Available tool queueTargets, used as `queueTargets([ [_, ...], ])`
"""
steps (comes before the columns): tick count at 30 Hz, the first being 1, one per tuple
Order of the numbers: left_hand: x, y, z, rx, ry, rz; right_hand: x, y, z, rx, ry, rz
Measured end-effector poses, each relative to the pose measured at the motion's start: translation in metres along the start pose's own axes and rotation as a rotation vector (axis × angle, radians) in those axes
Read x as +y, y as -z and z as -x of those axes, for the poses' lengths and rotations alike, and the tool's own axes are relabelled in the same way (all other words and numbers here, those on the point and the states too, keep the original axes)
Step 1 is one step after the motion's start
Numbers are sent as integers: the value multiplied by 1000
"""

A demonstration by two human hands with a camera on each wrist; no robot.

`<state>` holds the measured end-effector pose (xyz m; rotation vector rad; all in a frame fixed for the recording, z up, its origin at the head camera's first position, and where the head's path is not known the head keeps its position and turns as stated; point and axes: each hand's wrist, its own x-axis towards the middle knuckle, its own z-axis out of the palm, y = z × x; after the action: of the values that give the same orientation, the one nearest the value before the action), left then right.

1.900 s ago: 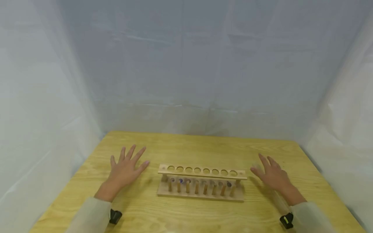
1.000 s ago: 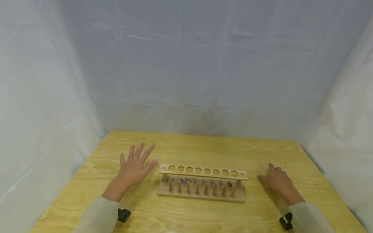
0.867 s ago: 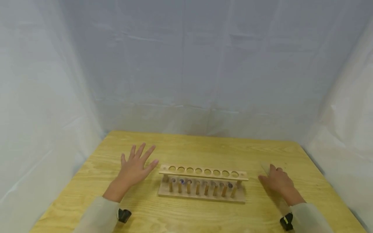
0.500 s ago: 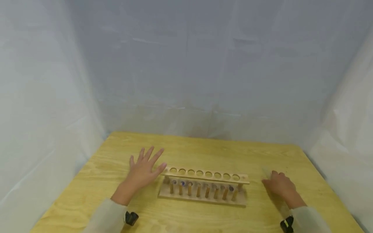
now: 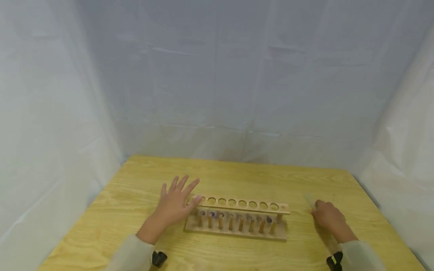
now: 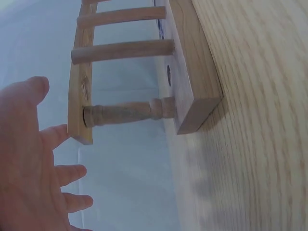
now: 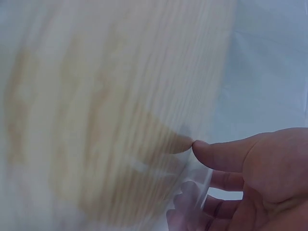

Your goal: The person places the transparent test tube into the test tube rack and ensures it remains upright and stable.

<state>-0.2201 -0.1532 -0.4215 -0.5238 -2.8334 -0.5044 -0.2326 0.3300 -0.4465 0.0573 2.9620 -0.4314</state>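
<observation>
A wooden test tube rack stands on the table, with a row of round holes along its top bar and a row of pegs behind its front edge. My left hand is at the rack's left end, fingers spread; its thumb overlaps the top bar from above. In the left wrist view, the thumb and fingers lie around the end of the top bar, not gripping it. To the right of the rack, my right hand pinches a see-through test tube between thumb and curled fingers; its outline is faint.
The light wooden table is enclosed by pale sheeting behind and on both sides. Black wrist cameras sit under both sleeves. The rack's base rests flat on the table, and a turned post holds up its top bar.
My left hand has moved right, from beside the rack to over its left end. My right hand, first with fingers more extended, has drawn them in and shifted slightly right.
</observation>
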Motion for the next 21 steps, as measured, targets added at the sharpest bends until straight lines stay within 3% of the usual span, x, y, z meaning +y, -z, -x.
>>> queueTargets([
  [9,8,-5,-1,-56,-28,10,1,-1,3,20,52,3],
  [21,11,-13,0,-64,-62,-1,-8,5,4,75,41,-58],
])
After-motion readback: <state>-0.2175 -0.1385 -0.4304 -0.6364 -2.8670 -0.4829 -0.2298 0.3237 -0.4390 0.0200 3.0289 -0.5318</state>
